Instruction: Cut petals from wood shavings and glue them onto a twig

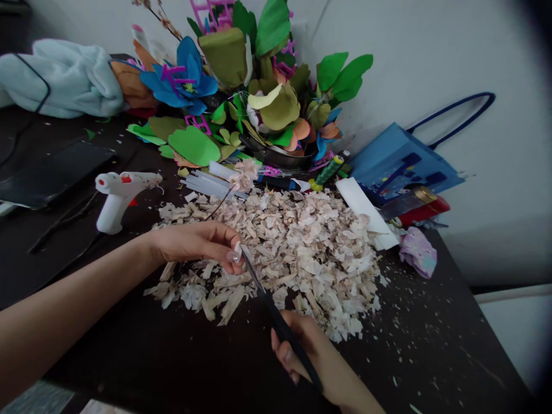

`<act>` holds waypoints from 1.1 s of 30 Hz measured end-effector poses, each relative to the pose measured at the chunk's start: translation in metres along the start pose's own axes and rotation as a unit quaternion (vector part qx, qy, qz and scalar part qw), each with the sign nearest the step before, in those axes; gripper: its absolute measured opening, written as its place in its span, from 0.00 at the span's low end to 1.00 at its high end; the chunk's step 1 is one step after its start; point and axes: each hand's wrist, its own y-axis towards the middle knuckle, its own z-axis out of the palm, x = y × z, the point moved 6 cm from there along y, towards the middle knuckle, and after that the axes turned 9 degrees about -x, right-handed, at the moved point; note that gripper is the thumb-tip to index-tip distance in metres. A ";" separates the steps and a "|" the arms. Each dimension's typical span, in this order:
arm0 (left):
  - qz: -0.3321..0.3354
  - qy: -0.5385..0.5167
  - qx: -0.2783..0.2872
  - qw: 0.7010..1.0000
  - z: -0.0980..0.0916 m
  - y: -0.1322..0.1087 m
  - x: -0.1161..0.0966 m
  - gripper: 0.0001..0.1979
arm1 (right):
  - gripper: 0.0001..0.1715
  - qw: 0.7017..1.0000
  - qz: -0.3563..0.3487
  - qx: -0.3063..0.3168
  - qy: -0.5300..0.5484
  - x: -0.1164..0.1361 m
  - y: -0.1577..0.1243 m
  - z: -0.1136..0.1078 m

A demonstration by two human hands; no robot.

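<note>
My left hand [207, 244] pinches a small whitish scrap of petal [237, 252] between thumb and fingertips. My right hand [304, 351] is closed round black-handled scissors [280, 322], seen nearly edge-on. Their metal tips meet the scrap at my left fingertips. Both hands are over a wide heap of pale, papery shavings [310, 241]. Behind my left hand rises a thin twig with pale pink blossoms [245, 175]; its lower end is hidden, so I cannot tell whether the hand holds it.
A white glue gun [116, 198] lies left of the heap, near a dark flat board [52, 172]. Translucent glue sticks [211, 183] lie behind it. Felt flowers [276, 106] fill the back. At right are a blue bag [405, 164], white strip [366, 213] and crumpled purple wrapper [417, 252].
</note>
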 end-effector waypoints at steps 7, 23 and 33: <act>-0.006 0.015 0.028 0.999 0.002 -0.002 0.001 0.06 | 0.24 0.997 -0.048 0.008 -0.057 0.010 -0.001 0.003; -0.037 0.069 0.089 0.993 0.001 -0.006 0.006 0.07 | 0.19 0.982 -0.006 0.042 -0.183 0.013 -0.002 -0.006; -0.059 0.090 0.074 0.991 0.002 -0.010 0.007 0.04 | 0.18 0.985 -0.008 0.033 -0.168 0.016 -0.001 -0.009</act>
